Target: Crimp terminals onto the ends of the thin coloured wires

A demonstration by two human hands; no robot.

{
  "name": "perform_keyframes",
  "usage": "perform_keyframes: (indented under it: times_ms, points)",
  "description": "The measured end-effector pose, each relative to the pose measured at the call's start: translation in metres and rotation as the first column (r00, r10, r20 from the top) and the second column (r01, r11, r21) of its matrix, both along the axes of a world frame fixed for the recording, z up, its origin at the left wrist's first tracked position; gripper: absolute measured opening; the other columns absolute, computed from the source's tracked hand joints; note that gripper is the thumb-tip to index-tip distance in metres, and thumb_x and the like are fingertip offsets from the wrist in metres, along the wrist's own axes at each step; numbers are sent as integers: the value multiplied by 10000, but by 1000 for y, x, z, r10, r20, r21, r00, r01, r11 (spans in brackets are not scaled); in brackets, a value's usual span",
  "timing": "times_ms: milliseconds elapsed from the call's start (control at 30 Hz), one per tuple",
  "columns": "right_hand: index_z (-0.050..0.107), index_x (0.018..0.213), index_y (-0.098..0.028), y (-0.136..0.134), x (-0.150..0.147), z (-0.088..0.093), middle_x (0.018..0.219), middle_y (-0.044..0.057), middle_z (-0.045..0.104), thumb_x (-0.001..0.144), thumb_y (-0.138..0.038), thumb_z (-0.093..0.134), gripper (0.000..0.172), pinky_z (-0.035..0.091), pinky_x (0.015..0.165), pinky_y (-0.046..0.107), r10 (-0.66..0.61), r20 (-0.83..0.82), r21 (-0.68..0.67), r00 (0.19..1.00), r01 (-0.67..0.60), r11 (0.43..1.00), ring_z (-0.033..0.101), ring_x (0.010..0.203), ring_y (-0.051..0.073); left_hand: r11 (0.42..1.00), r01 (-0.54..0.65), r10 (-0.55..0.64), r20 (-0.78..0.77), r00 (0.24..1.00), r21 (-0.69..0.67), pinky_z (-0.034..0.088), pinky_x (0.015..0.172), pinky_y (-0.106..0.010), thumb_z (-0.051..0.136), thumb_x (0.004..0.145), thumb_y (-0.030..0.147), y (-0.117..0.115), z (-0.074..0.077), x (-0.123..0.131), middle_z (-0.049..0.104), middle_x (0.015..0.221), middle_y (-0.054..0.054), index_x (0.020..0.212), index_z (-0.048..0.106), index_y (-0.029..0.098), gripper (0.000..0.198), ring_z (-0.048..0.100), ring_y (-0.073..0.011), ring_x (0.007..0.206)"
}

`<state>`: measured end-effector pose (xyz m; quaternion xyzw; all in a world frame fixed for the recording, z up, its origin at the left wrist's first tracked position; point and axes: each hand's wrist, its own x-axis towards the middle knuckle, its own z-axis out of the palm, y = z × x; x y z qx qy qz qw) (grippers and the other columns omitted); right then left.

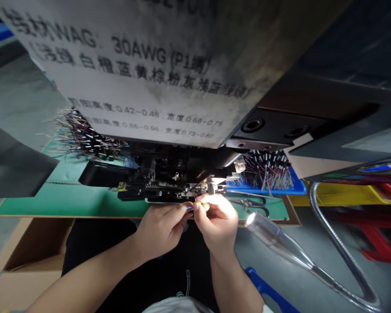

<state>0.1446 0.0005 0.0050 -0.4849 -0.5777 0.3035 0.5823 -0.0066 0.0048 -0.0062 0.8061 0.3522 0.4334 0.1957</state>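
Note:
Under the lit front of a dark crimping machine (182, 187), both hands meet fingertip to fingertip. My left hand (161, 228) is closed in a pinch, and a short blue wire (188, 207) shows at its fingertips. Brightly lit, my right hand (220, 219) pinches too, just below the machine's working point. A yellowish bit shows by its thumb, too small and glaring to name. The far ends of whatever the fingers hold are hidden.
Wire bundles with white connectors lie behind the machine at left (87, 134) and in a blue tray (299, 188) at right. Pliers (250, 203) rest on the green tabletop (68, 202). A gooseneck lamp (273, 234) stands close by my right hand. A cardboard box (35, 252) sits lower left.

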Motion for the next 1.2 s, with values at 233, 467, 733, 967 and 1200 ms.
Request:
perform_keyframes:
  times_ms: [233,467,733,967,1200]
  points:
    - [662,857,-209,0,3,-4,553,-64,538,796,-80,675,143,494,568,235,-24,114,82,993,14,997,568,552,126,999,-19,20,-31,999,31,573,760,-267,550,910,74,0,-2,2,758,944,-58,1029,659,159,183,727,-181,837]
    - [671,878,-193,-1,5,-3,513,-84,485,800,-123,690,106,453,497,222,8,83,0,996,-8,1000,465,456,96,998,-33,36,-51,998,43,576,718,-279,529,926,91,-2,-3,0,753,871,-55,1064,657,141,194,727,-187,782]
    - [690,926,-193,-2,4,-5,529,-70,518,813,-138,684,126,459,490,227,3,94,17,996,-5,1000,481,445,99,997,-51,55,-65,996,62,581,727,-285,512,921,84,-3,-5,1,751,868,-55,1095,651,138,229,728,-188,788]
    - [689,933,-197,-1,3,-6,532,-63,536,809,-149,699,133,460,496,233,-26,124,59,992,18,998,501,458,112,995,-65,69,-47,996,80,580,735,-277,516,921,82,-1,-1,3,764,932,-47,1109,654,164,247,737,-184,821]
    - [616,737,-199,-2,2,-7,532,-55,505,805,-162,701,115,455,489,227,-38,12,-47,999,38,998,521,499,120,994,-3,7,39,999,-111,568,746,-253,516,925,101,-1,1,3,762,924,-53,1088,660,175,230,731,-179,823]
